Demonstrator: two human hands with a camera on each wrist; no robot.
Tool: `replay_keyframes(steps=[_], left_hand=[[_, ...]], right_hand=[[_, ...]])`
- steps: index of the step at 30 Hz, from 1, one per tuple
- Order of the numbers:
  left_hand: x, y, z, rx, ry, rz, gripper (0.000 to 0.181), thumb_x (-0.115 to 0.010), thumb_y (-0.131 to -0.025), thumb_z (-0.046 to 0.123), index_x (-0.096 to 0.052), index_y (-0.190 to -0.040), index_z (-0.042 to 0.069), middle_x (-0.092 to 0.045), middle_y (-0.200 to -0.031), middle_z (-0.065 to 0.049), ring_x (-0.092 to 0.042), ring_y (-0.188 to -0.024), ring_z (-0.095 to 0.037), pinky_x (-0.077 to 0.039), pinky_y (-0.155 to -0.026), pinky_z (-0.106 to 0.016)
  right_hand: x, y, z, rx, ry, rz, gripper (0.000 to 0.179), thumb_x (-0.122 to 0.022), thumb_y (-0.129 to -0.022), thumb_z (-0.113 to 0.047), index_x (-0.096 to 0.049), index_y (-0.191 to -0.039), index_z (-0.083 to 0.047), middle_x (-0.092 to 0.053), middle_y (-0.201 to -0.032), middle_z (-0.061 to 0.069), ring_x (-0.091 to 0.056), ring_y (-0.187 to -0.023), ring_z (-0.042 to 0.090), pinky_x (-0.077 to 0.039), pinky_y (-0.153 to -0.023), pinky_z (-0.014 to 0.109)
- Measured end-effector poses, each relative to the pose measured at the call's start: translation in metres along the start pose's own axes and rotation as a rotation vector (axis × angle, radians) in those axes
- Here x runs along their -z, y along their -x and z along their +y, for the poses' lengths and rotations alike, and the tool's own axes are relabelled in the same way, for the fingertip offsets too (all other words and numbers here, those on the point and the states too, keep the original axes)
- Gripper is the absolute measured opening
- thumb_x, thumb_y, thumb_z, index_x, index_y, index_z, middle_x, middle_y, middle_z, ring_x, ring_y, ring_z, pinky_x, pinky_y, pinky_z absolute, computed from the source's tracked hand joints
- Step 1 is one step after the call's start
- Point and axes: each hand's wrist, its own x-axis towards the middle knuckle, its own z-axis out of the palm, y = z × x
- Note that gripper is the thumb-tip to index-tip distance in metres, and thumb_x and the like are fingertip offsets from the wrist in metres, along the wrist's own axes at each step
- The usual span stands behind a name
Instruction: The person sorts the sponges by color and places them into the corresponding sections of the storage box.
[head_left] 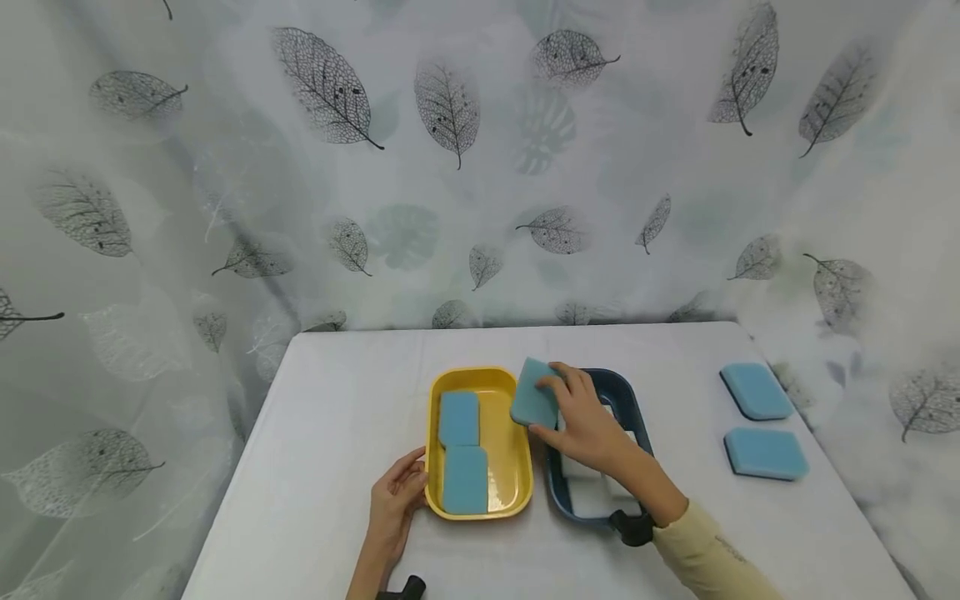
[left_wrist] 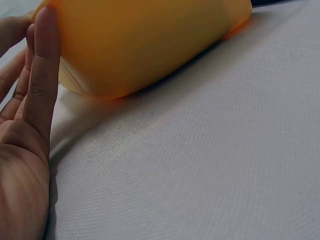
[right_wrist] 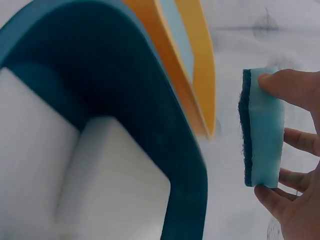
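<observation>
My right hand [head_left: 588,421] grips a blue sponge [head_left: 535,393] by its edges, raised between the two trays. In the right wrist view the sponge [right_wrist: 265,130] shows a dark scouring layer on one face, with thumb and fingertips at opposite ends. Two more blue sponges [head_left: 465,479] lie in a column along the left side of the yellow tray [head_left: 510,450]. My left hand [head_left: 397,500] touches that tray's left wall with its fingertips. In the left wrist view one straight finger [left_wrist: 42,65] lies against the tray's outer wall [left_wrist: 145,45].
A dark blue tray [head_left: 558,492] holding several white blocks [head_left: 588,496] stands right of the yellow one, partly under my right forearm. Two blue sponges [head_left: 756,390] with dark undersides lie near the right edge of the white table [head_left: 337,400]. A leaf-patterned curtain [head_left: 465,208] hangs behind.
</observation>
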Motion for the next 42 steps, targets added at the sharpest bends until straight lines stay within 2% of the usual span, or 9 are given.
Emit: replay_keyframes(steps=[5,10,17,25,32,37,42], left_hand=[[0.0,-0.004,0.001,0.011,0.01,0.003,0.05,-0.072,-0.096,0.007,-0.057,-0.143,-0.003,-0.067,-0.106,-0.004,-0.066,-0.082,-0.008,-0.059,-0.062,-0.021],[0.0,-0.001,0.002,0.021,-0.002,-0.004,0.052,-0.072,-0.096,0.008,-0.056,-0.144,-0.004,-0.067,-0.106,-0.004,-0.066,-0.08,-0.008,-0.059,-0.061,-0.021],[-0.001,0.002,0.002,0.014,-0.003,0.004,0.053,-0.072,-0.097,0.008,-0.055,-0.144,-0.005,-0.067,-0.105,-0.004,-0.066,-0.08,-0.007,-0.058,-0.061,-0.02],[-0.002,0.002,0.001,0.014,-0.001,0.004,0.05,-0.071,-0.097,0.007,-0.056,-0.143,-0.004,-0.067,-0.105,-0.006,-0.066,-0.079,-0.008,-0.058,-0.06,-0.02],[0.001,0.004,-0.001,0.014,-0.013,-0.004,0.049,-0.07,-0.098,0.007,-0.055,-0.143,-0.004,-0.068,-0.105,-0.002,-0.067,-0.08,-0.006,-0.058,-0.061,-0.02],[0.002,0.004,-0.002,-0.003,-0.01,-0.039,0.049,-0.069,-0.099,0.008,-0.055,-0.144,-0.004,-0.068,-0.107,-0.002,-0.067,-0.083,-0.006,-0.059,-0.062,-0.02],[0.002,0.002,-0.001,-0.006,-0.008,-0.045,0.048,-0.069,-0.099,0.008,-0.055,-0.144,-0.004,-0.068,-0.106,-0.002,-0.066,-0.083,-0.005,-0.059,-0.062,-0.02]], right_hand=[[-0.011,-0.009,-0.01,0.045,0.041,-0.063,0.063,-0.077,-0.093,-0.046,-0.053,-0.142,-0.017,-0.032,-0.165,0.018,-0.034,-0.149,0.04,-0.058,-0.104,0.052],[-0.024,-0.013,-0.016,0.094,0.099,-0.112,0.061,-0.079,-0.091,-0.044,-0.055,-0.14,-0.017,-0.036,-0.163,0.018,-0.038,-0.146,0.038,-0.058,-0.104,0.048],[-0.038,-0.019,-0.019,0.144,0.135,-0.138,0.056,-0.081,-0.09,-0.04,-0.059,-0.136,-0.017,-0.04,-0.16,0.021,-0.04,-0.144,0.041,-0.058,-0.103,0.048],[-0.05,-0.031,-0.023,0.205,0.219,-0.173,0.058,-0.081,-0.09,-0.038,-0.059,-0.138,-0.013,-0.043,-0.158,0.025,-0.04,-0.145,0.043,-0.056,-0.105,0.05],[-0.061,-0.037,-0.028,0.221,0.301,-0.202,0.059,-0.085,-0.088,-0.035,-0.06,-0.135,-0.01,-0.044,-0.155,0.025,-0.042,-0.144,0.043,-0.06,-0.099,0.047],[-0.065,-0.037,-0.028,0.184,0.283,-0.23,0.059,-0.085,-0.088,-0.035,-0.06,-0.136,-0.01,-0.044,-0.156,0.024,-0.044,-0.143,0.042,-0.059,-0.099,0.048],[-0.063,-0.041,-0.027,0.171,0.285,-0.24,0.063,-0.085,-0.088,-0.036,-0.058,-0.135,-0.006,-0.045,-0.154,0.025,-0.055,-0.135,0.039,-0.058,-0.101,0.047]])
